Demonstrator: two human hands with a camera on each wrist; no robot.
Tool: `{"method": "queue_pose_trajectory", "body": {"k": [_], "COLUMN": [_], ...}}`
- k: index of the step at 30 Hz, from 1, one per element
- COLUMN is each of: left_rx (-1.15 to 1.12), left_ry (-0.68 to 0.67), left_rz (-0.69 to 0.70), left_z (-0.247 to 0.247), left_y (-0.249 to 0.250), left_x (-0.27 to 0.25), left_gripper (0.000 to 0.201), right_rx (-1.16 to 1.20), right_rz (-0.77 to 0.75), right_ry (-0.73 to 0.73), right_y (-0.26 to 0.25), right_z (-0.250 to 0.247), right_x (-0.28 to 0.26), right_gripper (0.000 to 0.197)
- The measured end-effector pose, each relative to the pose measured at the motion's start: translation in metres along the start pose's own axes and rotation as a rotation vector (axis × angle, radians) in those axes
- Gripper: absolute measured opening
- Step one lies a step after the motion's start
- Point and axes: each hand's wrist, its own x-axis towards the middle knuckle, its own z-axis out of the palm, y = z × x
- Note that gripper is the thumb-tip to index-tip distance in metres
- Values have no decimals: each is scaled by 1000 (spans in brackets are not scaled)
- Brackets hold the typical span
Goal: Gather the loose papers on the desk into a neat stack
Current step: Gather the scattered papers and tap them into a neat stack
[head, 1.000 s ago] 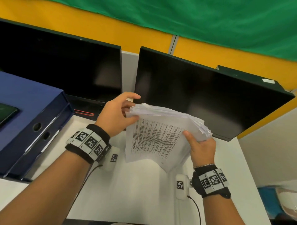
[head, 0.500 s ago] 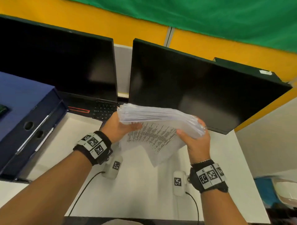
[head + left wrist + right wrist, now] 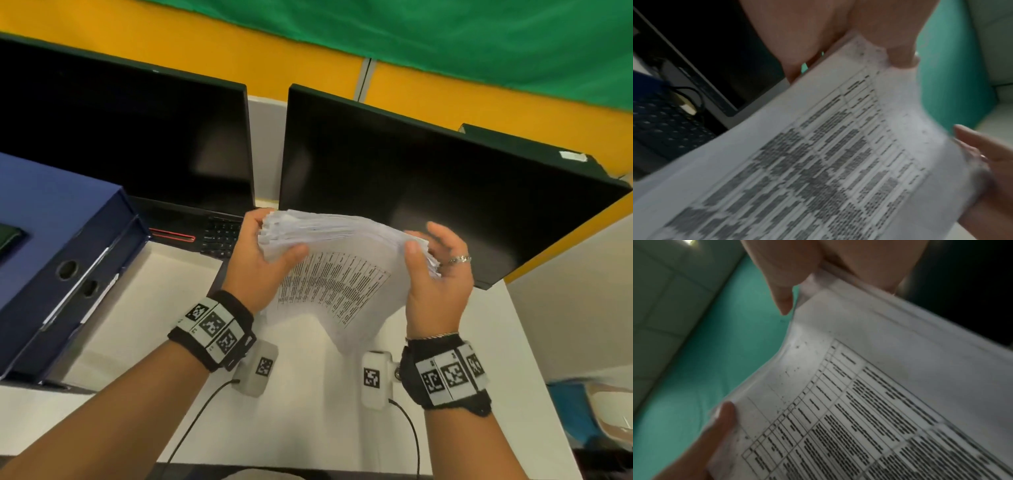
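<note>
White paper sheets (image 3: 339,274), gathered into one thick bundle, held up above the table (image 3: 301,411) before the dark monitors (image 3: 411,192). Left hand (image 3: 255,263) gripping one end, thumb on the printed face, fingers curled behind. Right hand (image 3: 433,277) clasping the other end, thumb on top, fingers curled loosely at the back. Gathering seemingly done: no stray sheets visible on the table. Edges fanned and uneven, lower corner drooping. Left to do, probably: squaring the edges and setting the stack down flat.
</note>
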Motion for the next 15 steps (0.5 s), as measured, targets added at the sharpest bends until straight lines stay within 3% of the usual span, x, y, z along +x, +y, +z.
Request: {"method": "queue_pose_trajectory", "body": {"k": [3,5,9,13,15], "left_rx": [-11,38,111,118,53], "left_ry": [127,158,170,213,219], "left_rz": [118,171,277,250,208], "left_z": [10,13,14,12,12], "left_y": [16,20,22,23,27], "left_x": [-4,-2,1,5,6], "left_gripper": [30,20,19,5,9], "right_rx": [-95,-116,-96,-154,-111], "right_rz": [-63,-40,-36,-20,8], "right_ry": [45,98,154,194,238], "right_y": [-4,-2,-4,-5,-7], "right_z": [8,10,15,17,19], "right_x": [2,2,2,2,1], "right_gripper": [11,13,13,14,20]}}
